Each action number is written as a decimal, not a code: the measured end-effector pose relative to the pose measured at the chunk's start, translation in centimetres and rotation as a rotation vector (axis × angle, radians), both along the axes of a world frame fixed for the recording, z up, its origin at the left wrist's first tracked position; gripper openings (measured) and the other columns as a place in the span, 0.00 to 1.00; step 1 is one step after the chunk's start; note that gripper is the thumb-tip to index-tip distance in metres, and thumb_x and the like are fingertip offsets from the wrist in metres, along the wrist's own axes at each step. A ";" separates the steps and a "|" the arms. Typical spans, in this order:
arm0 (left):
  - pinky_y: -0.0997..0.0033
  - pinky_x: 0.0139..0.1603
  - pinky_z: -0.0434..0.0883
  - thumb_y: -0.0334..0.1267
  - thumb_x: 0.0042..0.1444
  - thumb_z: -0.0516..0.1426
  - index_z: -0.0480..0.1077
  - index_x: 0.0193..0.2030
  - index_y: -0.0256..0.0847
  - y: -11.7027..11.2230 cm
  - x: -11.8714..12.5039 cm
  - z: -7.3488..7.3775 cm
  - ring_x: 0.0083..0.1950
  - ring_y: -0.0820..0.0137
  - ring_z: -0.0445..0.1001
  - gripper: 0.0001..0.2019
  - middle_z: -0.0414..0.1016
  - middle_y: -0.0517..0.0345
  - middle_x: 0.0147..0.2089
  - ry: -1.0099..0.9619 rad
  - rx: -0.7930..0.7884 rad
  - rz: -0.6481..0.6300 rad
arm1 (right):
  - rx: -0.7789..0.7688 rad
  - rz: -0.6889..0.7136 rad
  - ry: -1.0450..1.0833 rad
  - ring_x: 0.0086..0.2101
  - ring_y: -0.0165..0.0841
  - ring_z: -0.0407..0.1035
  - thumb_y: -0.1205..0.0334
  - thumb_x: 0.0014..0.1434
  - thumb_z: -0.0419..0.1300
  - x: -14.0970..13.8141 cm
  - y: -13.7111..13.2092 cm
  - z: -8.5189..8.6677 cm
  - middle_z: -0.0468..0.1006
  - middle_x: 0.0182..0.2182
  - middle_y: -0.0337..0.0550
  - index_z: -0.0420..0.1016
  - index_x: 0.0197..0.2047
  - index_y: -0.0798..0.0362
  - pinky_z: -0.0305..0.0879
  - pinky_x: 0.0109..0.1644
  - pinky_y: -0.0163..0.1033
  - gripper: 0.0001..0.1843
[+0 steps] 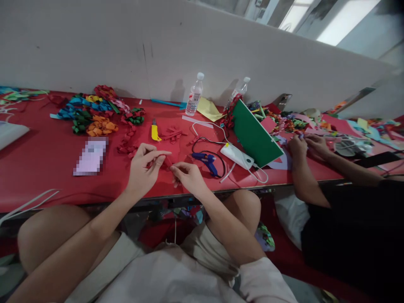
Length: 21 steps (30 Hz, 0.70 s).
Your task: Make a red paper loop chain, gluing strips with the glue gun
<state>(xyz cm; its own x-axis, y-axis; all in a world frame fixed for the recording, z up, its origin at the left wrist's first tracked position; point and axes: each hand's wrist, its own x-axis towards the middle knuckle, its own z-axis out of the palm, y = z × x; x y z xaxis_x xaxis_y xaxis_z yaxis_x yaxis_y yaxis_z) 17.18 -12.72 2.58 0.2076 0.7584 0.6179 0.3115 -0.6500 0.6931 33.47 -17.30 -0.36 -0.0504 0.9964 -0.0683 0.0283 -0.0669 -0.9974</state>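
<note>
Both my hands meet over the front of the red table, pinching a small red paper strip [166, 161] between them. Thumb and fingers of my left hand [145, 166] close on its left side. My right hand [187, 176] grips the other end with fingertips together. Just beyond lie loose red paper strips [173, 134] and a yellow utility knife [155, 131]. A chain of red paper loops [126, 141] rests behind my left hand. To the right of my right hand is a blue glue gun [206, 162] with a black cord.
A blurred phone [91, 155] and colourful paper chains [91, 111] lie left. Water bottles [194, 96] stand near the wall. A white power strip [236, 155] sits by a leaning green board [254, 132]. At right, a co-worker's hands [298, 147] handle something small.
</note>
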 end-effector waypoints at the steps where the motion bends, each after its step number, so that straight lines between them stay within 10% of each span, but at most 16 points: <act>1: 0.73 0.38 0.68 0.42 0.65 0.56 0.79 0.43 0.43 0.1 -0.2 0.1 0.38 0.73 0.71 0.10 0.72 0.55 0.39 0.032 0.023 0.037 | 0.030 0.014 -0.023 0.18 0.27 0.68 0.45 0.60 0.60 0.1 -0.2 0.2 0.72 0.19 0.33 0.74 0.35 0.54 0.64 0.24 0.32 0.18; 8: 0.75 0.40 0.72 0.40 0.65 0.55 0.73 0.53 0.40 1.7 -1.3 -0.6 0.35 0.73 0.78 0.13 0.80 0.58 0.37 0.188 0.042 0.111 | 0.151 0.041 0.032 0.22 0.27 0.72 0.56 0.61 0.62 0.1 -1.4 1.7 0.74 0.24 0.31 0.66 0.55 0.49 0.68 0.31 0.33 0.20; 15: 0.65 0.52 0.74 0.31 0.65 0.49 0.71 0.58 0.38 2.8 -1.8 -1.8 0.49 0.65 0.78 0.18 0.79 0.48 0.51 0.479 0.154 -0.105 | 0.250 0.144 0.160 0.32 0.30 0.74 0.51 0.60 0.64 0.9 -2.0 3.3 0.77 0.32 0.41 0.77 0.45 0.52 0.69 0.37 0.36 0.15; 21: 0.71 0.42 0.72 0.35 0.65 0.54 0.77 0.36 0.40 0.5 -1.2 -1.1 0.37 0.69 0.78 0.10 0.81 0.54 0.35 0.486 0.205 -0.414 | 0.480 -0.288 -0.022 0.34 0.28 0.69 0.54 0.62 0.63 2.3 -1.3 3.6 0.75 0.38 0.42 0.78 0.46 0.48 0.69 0.38 0.35 0.11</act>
